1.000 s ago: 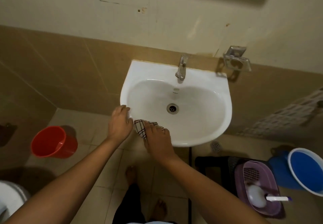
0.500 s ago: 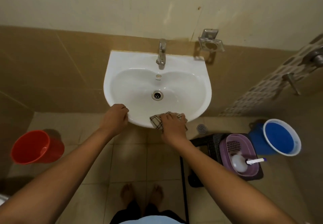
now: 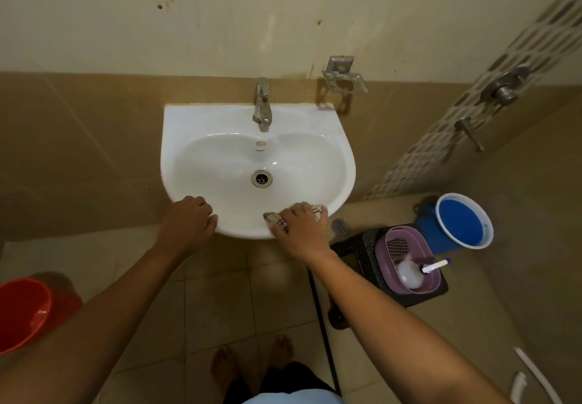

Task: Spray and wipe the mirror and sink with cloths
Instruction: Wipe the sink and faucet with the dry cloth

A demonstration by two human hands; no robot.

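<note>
Head view is showing me leaning over the white sink (image 3: 189,139) on the tiled wall. My right hand (image 3: 300,230) is pressing a checked cloth (image 3: 316,209) flat against the sink's front rim, toward its right corner, fingers spread over the fabric. My left hand (image 3: 189,224) is resting on the front rim's left side, fingers curled over the edge. A red bucket (image 3: 22,312) is sitting on the floor at left, a blue bucket (image 3: 463,224) at right.
</note>
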